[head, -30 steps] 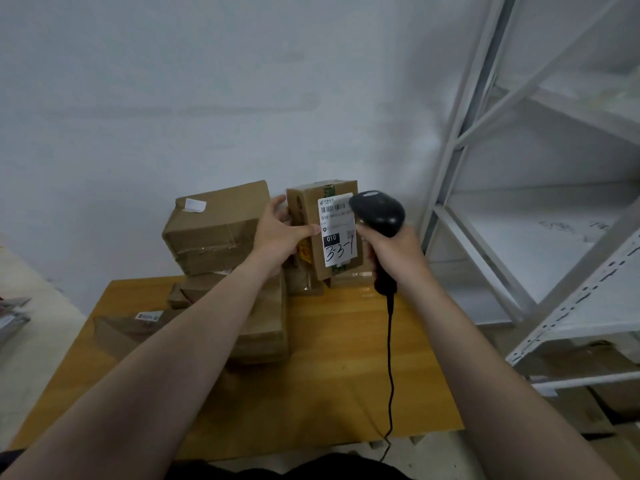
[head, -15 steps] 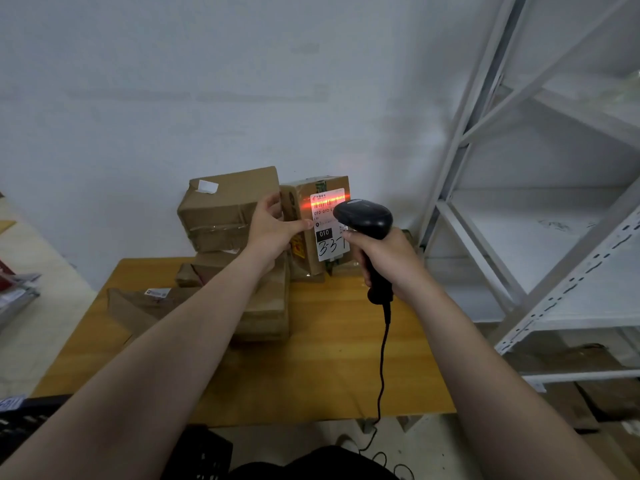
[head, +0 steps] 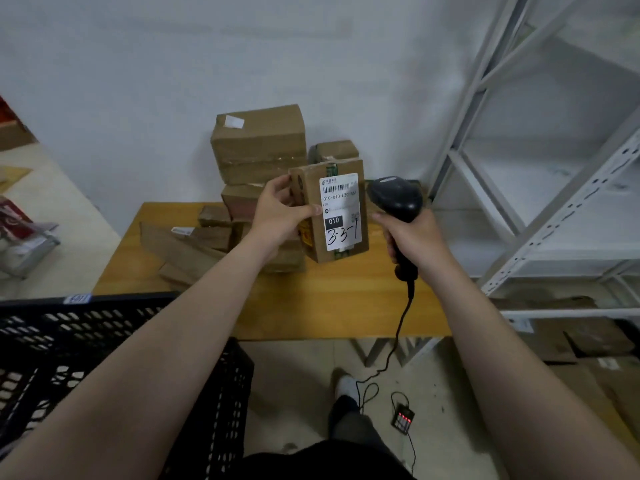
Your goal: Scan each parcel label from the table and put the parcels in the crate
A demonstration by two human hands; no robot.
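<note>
Left hand [head: 277, 216] grip pinches small parcel [head: 341, 209] at side edges, centre frame; stiff cardboard, probably light. Right hand [head: 412, 237] grips scanner [head: 394, 199].

Both arms extended forward, left hand [head: 277, 216] clasps the parcel [head: 341, 211], right hand [head: 412, 237] grips the scanner [head: 394, 197].

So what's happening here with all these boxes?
A person holds a parcel upright in the left hand and a corded scanner in the right hand, close to its label. No scan beam shows. More parcels are stacked on the table behind, and a black crate waits at lower left.
</note>
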